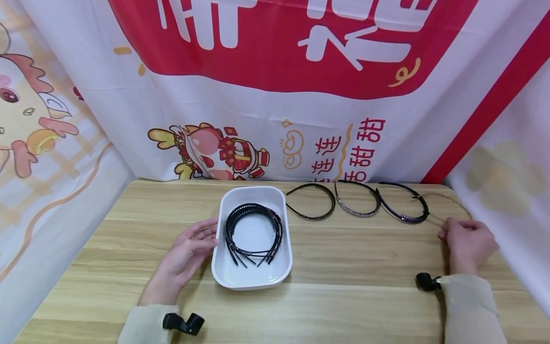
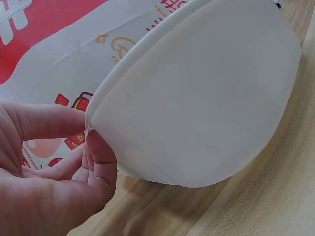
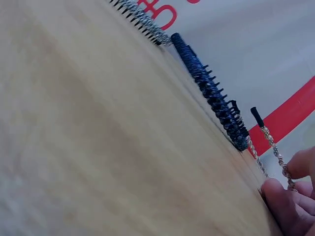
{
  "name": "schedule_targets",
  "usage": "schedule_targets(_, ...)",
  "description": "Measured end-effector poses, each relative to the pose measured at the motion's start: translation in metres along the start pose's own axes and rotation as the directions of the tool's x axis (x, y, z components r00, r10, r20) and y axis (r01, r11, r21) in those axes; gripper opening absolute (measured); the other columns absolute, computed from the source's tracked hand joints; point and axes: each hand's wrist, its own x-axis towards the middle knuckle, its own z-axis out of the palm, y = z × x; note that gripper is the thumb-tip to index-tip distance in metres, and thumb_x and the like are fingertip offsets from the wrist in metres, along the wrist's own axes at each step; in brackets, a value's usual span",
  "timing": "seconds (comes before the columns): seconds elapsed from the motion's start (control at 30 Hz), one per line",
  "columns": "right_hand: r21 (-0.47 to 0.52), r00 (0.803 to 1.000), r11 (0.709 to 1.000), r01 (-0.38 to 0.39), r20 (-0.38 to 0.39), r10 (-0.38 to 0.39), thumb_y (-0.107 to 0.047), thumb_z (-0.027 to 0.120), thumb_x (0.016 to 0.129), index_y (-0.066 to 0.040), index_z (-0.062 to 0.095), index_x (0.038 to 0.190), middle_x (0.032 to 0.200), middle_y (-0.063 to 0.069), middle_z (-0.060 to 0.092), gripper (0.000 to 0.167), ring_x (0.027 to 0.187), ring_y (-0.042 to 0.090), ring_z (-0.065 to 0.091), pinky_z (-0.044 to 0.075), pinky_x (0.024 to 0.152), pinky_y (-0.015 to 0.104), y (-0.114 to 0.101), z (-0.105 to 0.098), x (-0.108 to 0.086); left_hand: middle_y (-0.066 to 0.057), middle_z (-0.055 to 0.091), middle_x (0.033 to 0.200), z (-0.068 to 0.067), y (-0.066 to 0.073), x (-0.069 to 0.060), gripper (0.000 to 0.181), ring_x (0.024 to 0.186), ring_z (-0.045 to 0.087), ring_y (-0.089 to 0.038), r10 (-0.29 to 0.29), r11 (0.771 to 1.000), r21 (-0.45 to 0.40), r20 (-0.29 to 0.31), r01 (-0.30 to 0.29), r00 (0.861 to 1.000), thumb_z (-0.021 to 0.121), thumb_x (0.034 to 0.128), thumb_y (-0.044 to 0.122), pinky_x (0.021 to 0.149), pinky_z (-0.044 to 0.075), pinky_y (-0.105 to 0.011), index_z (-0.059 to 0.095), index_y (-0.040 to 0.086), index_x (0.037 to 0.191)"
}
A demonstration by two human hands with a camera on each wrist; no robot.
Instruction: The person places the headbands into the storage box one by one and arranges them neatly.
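My left hand [image 1: 189,255] grips the left side of a white plastic tray [image 1: 253,194]; in the left wrist view its thumb and fingers pinch the tray's rim [image 2: 147,42]. Several black toothed headbands [image 1: 232,229] lie stacked inside. At the far right, my right hand [image 1: 470,239] holds a thin gold-coloured headband [image 1: 447,195] low at the table. The right wrist view shows its twisted, beaded band [image 3: 276,151] with a black tip, pinched between thumb and fingers. Its other end overlaps a dark blue headband [image 1: 404,217]; part of it is hidden by the hand.
Left of the blue headband lie a black headband with a silvery sparkling band [image 1: 358,214] and a plain black one [image 1: 318,218], in a row along the back edge. A printed cloth [image 1: 240,110] hangs behind the wooden table [image 1: 352,267], with cloth on both sides.
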Motion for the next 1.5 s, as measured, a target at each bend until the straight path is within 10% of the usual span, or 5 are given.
schedule_targets(0.2, 0.316, 0.994, 0.944, -0.101, -0.006, 0.108, -0.008, 0.077, 0.093, -0.020, 0.061, 0.112, 0.063, -0.009, 0.071, 0.028, 0.049, 0.012, 0.072, 0.060, 0.048, 0.025, -0.005, -0.002, -0.003, 0.000, 0.060, 0.131, 0.000, -0.001, 0.000, 0.072, 0.120, 0.061, -0.012, -0.002, 1.000, 0.004, -0.001, 0.002, 1.000, 0.061, 0.0953, -0.010, 0.109, 0.055, -0.024, 0.032, -0.005, 0.162)
schedule_targets(0.4, 0.538, 0.977, 0.825, -0.171, -0.017, 0.214, 0.006, 0.086, 0.083, -0.025, 0.049, 0.120, 0.080, -0.004, 0.071, 0.060, 0.054, 0.019, 0.076, 0.064, 0.056, 0.030, -0.009, -0.005, 0.000, -0.001, 0.060, 0.131, 0.000, -0.001, 0.000, 0.072, 0.121, 0.060, -0.012, -0.001, 1.000, 0.002, -0.003, 0.001, 1.000, 0.061, 0.0949, -0.010, 0.109, 0.055, -0.024, 0.033, -0.004, 0.161)
schedule_targets(0.6, 0.661, 0.964, 0.722, -0.204, 0.008, 0.266, 0.011, 0.085, 0.081, -0.017, 0.053, 0.121, 0.093, 0.003, 0.067, 0.058, 0.059, 0.022, 0.078, 0.067, 0.061, 0.034, -0.011, -0.008, 0.002, -0.001, 0.059, 0.132, 0.000, 0.000, -0.001, 0.073, 0.121, 0.060, -0.012, -0.003, 1.000, 0.009, -0.005, 0.003, 1.000, 0.062, 0.0945, -0.010, 0.109, 0.055, -0.024, 0.033, -0.004, 0.161)
schedule_targets(1.07, 0.765, 0.975, 0.632, -0.124, -0.022, 0.219, 0.020, 0.079, 0.082, -0.012, 0.056, 0.118, 0.088, 0.006, 0.071, 0.053, 0.054, 0.024, 0.074, 0.065, 0.052, 0.038, -0.009, -0.005, 0.001, 0.000, 0.059, 0.132, 0.002, 0.001, -0.002, 0.073, 0.120, 0.060, -0.011, -0.012, 1.000, -0.001, -0.009, 0.012, 1.000, 0.060, 0.0952, -0.011, 0.108, 0.055, -0.023, 0.032, -0.004, 0.162)
schedule_targets(1.5, 0.765, 0.980, 0.624, -0.157, 0.042, 0.195, 0.016, 0.081, 0.084, -0.016, 0.054, 0.121, 0.094, 0.005, 0.071, 0.056, 0.060, 0.024, 0.077, 0.066, 0.056, 0.038, -0.013, 0.002, -0.005, 0.000, 0.060, 0.131, 0.001, 0.001, -0.002, 0.074, 0.121, 0.060, -0.012, -0.009, 1.000, 0.003, -0.008, 0.009, 1.000, 0.063, 0.0939, -0.010, 0.108, 0.055, -0.023, 0.033, -0.004, 0.161)
